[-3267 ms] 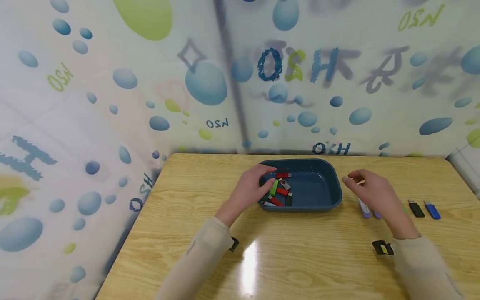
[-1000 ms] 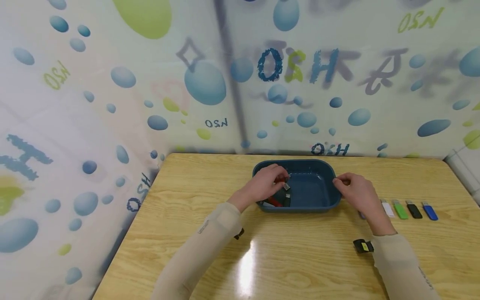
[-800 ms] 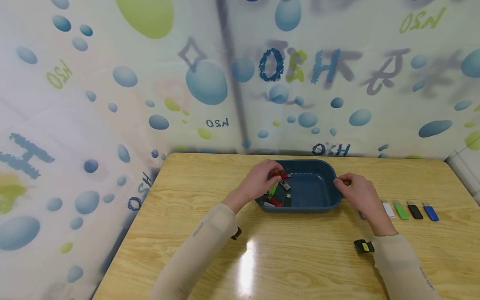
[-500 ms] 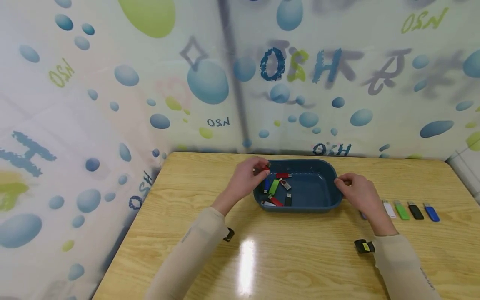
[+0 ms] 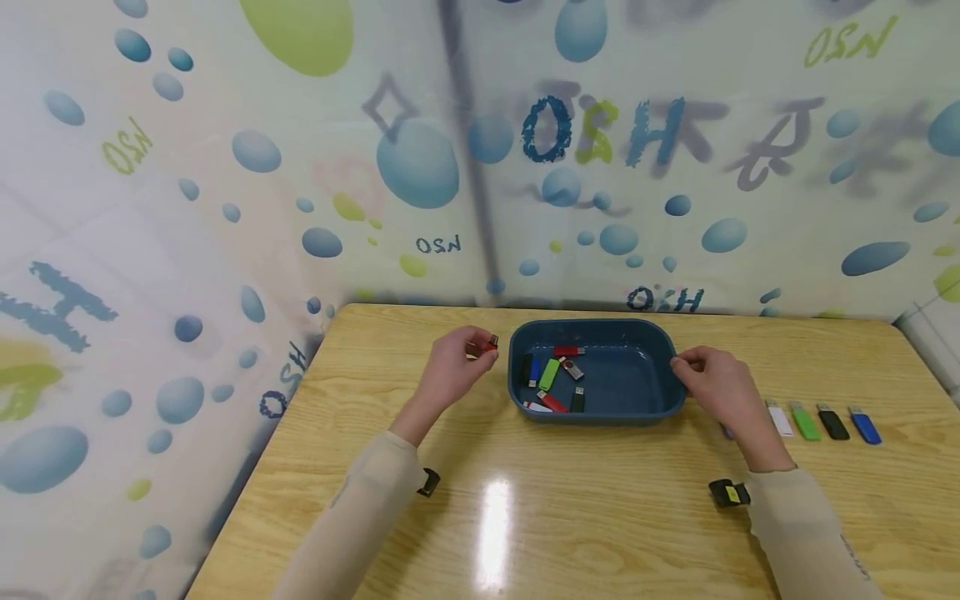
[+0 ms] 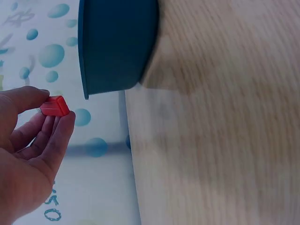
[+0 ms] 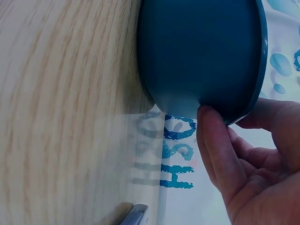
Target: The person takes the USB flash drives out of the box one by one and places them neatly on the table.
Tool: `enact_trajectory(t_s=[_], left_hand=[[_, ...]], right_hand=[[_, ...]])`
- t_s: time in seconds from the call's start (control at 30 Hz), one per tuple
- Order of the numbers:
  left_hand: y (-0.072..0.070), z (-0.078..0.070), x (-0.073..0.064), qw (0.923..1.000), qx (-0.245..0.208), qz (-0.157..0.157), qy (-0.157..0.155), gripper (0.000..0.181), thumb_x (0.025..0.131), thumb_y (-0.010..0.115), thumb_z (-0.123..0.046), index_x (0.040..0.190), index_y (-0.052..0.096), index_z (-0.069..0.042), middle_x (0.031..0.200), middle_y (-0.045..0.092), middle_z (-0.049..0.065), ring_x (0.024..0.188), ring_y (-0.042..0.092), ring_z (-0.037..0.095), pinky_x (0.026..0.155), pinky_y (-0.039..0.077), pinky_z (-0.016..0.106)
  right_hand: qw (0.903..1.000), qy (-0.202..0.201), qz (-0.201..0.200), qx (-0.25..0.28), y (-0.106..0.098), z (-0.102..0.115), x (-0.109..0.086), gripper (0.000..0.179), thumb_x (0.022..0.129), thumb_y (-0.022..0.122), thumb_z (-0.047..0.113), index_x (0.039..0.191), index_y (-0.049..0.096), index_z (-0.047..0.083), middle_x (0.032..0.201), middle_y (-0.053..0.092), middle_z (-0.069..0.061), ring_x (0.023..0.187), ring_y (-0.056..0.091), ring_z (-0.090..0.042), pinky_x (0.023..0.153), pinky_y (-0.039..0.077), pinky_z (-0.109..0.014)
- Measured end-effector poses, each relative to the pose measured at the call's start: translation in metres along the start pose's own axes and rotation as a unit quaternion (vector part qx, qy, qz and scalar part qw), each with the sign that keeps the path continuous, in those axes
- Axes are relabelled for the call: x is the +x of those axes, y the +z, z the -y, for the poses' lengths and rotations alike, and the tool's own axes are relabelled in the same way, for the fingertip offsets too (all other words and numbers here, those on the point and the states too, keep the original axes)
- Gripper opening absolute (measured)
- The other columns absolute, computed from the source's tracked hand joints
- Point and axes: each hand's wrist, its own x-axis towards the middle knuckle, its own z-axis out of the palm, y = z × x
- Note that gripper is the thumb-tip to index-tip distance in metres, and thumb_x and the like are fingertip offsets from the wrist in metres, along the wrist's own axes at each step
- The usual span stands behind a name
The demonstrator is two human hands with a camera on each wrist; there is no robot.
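Observation:
My left hand pinches a red USB flash drive between thumb and fingertips, just left of a dark blue plastic box. In the left wrist view the red end of that flash drive shows in the fingers, apart from the box wall. My right hand grips the box's right rim; the right wrist view has the thumb and fingers on either side of the wall. Inside the box, toward its left, lie several flash drives, among them a green one and a silver one.
On the wooden table, a row of flash drives lies right of the box: white, green, black and blue. Another is partly hidden behind my right wrist. A patterned curtain stands behind the table.
My left hand has reached into the box, taken a red flash drive and moved left past the rim. My right hand has moved left onto the box's right rim.

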Motion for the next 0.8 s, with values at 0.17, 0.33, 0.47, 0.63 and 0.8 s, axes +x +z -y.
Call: enact_trajectory(t_s=[0.17,0.33,0.47,0.63,0.8], left_hand=[[-0.006,0.006,-0.01,0.9996,0.008,0.003,-0.026,0.019,0.095,0.075,-0.01,0.112,0.072,-0.002,0.096,0.071,0.007,0.088,0.072,0.023,0.073,0.06,0.035],[-0.01,0.013,-0.016,0.9983,0.024,0.013,-0.053,0.02,0.095,0.075,-0.014,0.112,0.073,-0.002,0.096,0.072,0.006,0.089,0.072,0.022,0.072,0.058,0.035],[-0.013,0.017,-0.02,0.9967,0.043,0.024,-0.064,0.019,0.095,0.076,-0.014,0.109,0.074,-0.001,0.095,0.074,0.007,0.088,0.072,0.023,0.073,0.059,0.037],[-0.014,0.021,-0.025,0.992,0.081,0.043,-0.087,0.017,0.094,0.076,-0.015,0.105,0.075,-0.002,0.09,0.073,0.006,0.082,0.069,0.02,0.07,0.058,0.034],[-0.014,0.027,-0.031,0.987,0.106,0.054,-0.108,0.018,0.093,0.076,-0.014,0.104,0.075,0.0,0.088,0.073,0.007,0.074,0.066,0.017,0.062,0.055,0.03]], right_hand=[[1.0,0.003,0.0,0.002,0.0,0.002,0.0,0.044,0.106,0.055,0.027,0.124,0.063,-0.013,0.102,0.072,-0.026,0.072,0.071,-0.023,0.066,0.056,-0.039],[1.0,0.003,-0.001,0.002,0.0,0.003,0.0,0.043,0.106,0.055,0.026,0.123,0.063,-0.013,0.1,0.072,-0.024,0.073,0.07,-0.022,0.066,0.056,-0.039],[1.0,0.004,-0.001,0.003,-0.001,0.003,-0.001,0.044,0.106,0.056,0.026,0.123,0.063,-0.013,0.099,0.072,-0.024,0.073,0.07,-0.023,0.065,0.055,-0.038],[1.0,0.004,-0.003,0.0,-0.001,0.003,0.0,0.043,0.105,0.056,0.026,0.123,0.064,-0.013,0.097,0.072,-0.022,0.072,0.069,-0.022,0.064,0.054,-0.036],[1.0,0.0,-0.004,-0.001,-0.001,0.002,0.0,0.043,0.106,0.056,0.026,0.123,0.064,-0.013,0.097,0.072,-0.023,0.071,0.069,-0.021,0.064,0.054,-0.037]])
